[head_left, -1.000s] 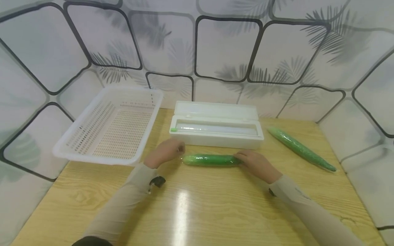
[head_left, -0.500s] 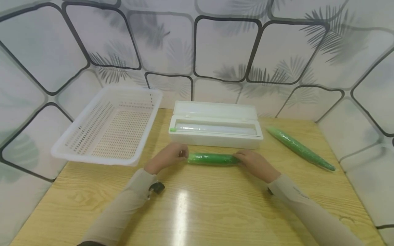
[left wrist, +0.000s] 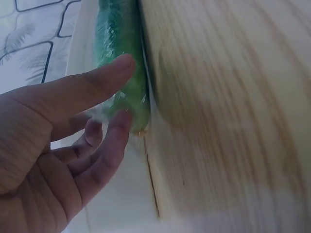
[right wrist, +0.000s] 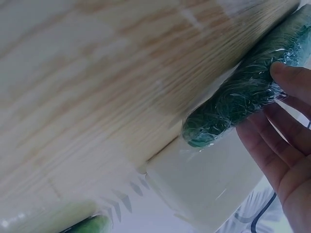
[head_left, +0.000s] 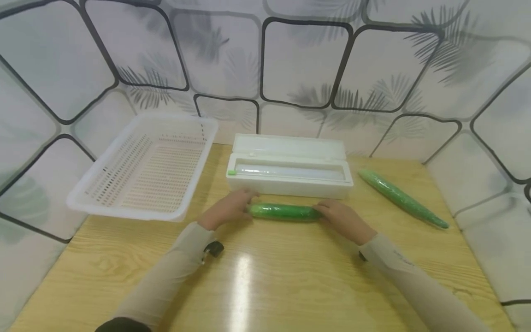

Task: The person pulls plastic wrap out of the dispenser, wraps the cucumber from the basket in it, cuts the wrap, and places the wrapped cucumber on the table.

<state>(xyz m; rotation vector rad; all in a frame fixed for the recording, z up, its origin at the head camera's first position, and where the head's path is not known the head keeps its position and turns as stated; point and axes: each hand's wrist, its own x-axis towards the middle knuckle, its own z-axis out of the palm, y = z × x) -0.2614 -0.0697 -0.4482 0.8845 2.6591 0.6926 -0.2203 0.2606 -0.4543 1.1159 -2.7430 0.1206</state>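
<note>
Cucumber [head_left: 283, 211] in cling film lies on the wooden table [head_left: 265, 276] just in front of the white wrap dispenser [head_left: 289, 167], and you have one end under each hand. Your left hand [head_left: 227, 208] touches its left end with loosely extended fingers [left wrist: 104, 77], and your right hand [head_left: 340, 217] rests relaxed fingertips [right wrist: 291, 80] on its right end. A second wrapped cucumber [head_left: 401, 197] lies well apart to your right, and the white basket [head_left: 145, 168] sits to your left.

1. Pale wall panels [head_left: 303, 64] patterned with black rounded outlines and grey palm-leaf prints, enclosing three sides.
2. Light wooden table [head_left: 269, 286] with visible grain.
3. Bright overhead glare streak [head_left: 240, 281] on tabletop.
</note>
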